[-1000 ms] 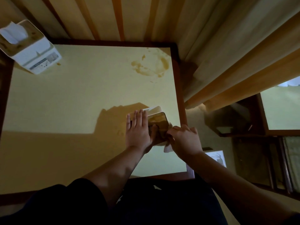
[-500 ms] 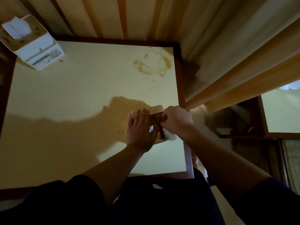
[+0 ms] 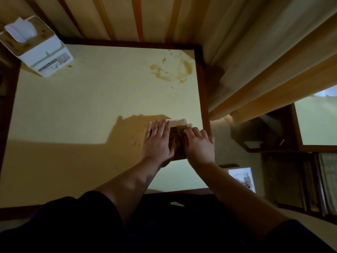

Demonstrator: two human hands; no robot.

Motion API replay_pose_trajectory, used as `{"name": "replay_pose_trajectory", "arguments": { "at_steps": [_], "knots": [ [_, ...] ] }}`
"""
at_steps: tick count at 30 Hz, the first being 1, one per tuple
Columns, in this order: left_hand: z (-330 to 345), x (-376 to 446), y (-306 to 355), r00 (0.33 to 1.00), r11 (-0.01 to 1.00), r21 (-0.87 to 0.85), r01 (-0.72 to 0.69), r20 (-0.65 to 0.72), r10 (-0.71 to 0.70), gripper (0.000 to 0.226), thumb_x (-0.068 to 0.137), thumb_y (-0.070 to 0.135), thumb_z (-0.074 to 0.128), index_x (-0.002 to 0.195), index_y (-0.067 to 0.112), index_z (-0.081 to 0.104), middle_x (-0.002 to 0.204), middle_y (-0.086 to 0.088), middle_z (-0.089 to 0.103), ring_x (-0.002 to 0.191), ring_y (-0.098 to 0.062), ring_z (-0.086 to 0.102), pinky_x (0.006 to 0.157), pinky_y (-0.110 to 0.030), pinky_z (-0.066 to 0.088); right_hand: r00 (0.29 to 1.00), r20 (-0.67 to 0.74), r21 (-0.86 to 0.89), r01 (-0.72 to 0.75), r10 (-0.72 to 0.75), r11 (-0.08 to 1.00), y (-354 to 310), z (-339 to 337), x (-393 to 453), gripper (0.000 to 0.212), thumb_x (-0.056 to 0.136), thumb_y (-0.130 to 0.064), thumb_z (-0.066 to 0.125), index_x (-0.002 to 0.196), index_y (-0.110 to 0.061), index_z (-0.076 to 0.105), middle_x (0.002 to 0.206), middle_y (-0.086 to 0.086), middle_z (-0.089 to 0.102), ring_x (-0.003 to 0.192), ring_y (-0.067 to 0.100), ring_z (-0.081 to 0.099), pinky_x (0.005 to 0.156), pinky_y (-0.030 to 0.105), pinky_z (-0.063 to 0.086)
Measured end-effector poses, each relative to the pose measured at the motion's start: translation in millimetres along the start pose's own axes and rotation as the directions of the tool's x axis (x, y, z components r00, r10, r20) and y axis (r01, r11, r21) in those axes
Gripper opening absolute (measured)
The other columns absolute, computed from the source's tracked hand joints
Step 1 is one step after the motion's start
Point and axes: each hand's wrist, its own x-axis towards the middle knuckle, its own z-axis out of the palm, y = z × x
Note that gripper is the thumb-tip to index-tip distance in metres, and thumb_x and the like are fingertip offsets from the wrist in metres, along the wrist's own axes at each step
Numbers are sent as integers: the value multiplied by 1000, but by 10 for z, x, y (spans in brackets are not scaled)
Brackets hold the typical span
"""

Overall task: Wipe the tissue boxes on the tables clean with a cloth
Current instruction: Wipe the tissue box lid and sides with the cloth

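Bracing the near tissue box (image 3: pixel 177 133) by the table's (image 3: pixel 91 106) right edge, your left hand (image 3: pixel 157 143) lies flat against its side, fingers straight. Your right hand (image 3: pixel 199 146) curls over its top; a white cloth (image 3: pixel 189 125) peeks past the fingertips. A second tissue box (image 3: pixel 39 52) stands at the far-left corner.

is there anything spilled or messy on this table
Yes: a brown stain has dried in smears near the table's far right corner, and brown spots mark the top of the tissue box at the far left.
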Motion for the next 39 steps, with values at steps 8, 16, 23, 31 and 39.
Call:
{"name": "replay_pose_trajectory", "arguments": {
  "at_steps": [8, 16, 23, 31, 39],
  "knots": [
    [-5, -28, 30, 1000, 1000, -22, 11, 3, -11, 71, 100, 47, 30, 158, 6, 40, 162, -13, 42, 153, -34, 32, 129, -52, 10, 998, -7, -69, 56, -57, 996, 202, 70, -480, 8, 94, -34, 69, 102, -31, 70, 113, -11, 70, 94, 23, 66, 76, 37, 35],
    [-67, -26, 7, 998, 999, -33, -5, 65, 7, 83, 98, 60, 21, 163, 9, 28, 168, -9, 32, 159, -28, 21, 130, -53, 2, 999, 2, 6, 42, -42, 999, 213, 11, -441, 45, 103, -38, 61, 145, -25, 51, 145, -1, 52, 120, 25, 59, 87, 44, 58],
    [-331, -57, -149, 966, 982, -166, -88, 226, 125, 113, 84, 80, 45, 167, 14, 6, 175, -5, 8, 161, -21, 1, 131, -42, -3, 968, -23, 55, 250, -249, 967, 383, 30, -490, 22, 98, -23, 58, 118, -16, 61, 113, 3, 66, 96, 27, 62, 59, 40, 56],
    [-552, -31, 5, 909, 978, 139, -158, 407, 89, 141, 65, 68, 84, 166, 12, 2, 173, -7, 8, 161, -25, 0, 130, -51, -4, 962, 41, 128, 264, -271, 956, 626, -294, -461, 12, 104, -25, 61, 115, -26, 64, 111, -8, 65, 89, 8, 61, 68, 30, 59],
    [-799, 319, 167, 696, 694, 295, -656, 594, 405, 79, 93, 26, 72, 160, 21, 32, 172, -2, 19, 161, -27, 5, 126, -63, 8, 926, 250, 82, 271, -283, 959, 624, -528, -207, 11, 98, -32, 68, 107, -33, 74, 107, -13, 68, 92, 6, 66, 77, 34, 61]
  ]
}}
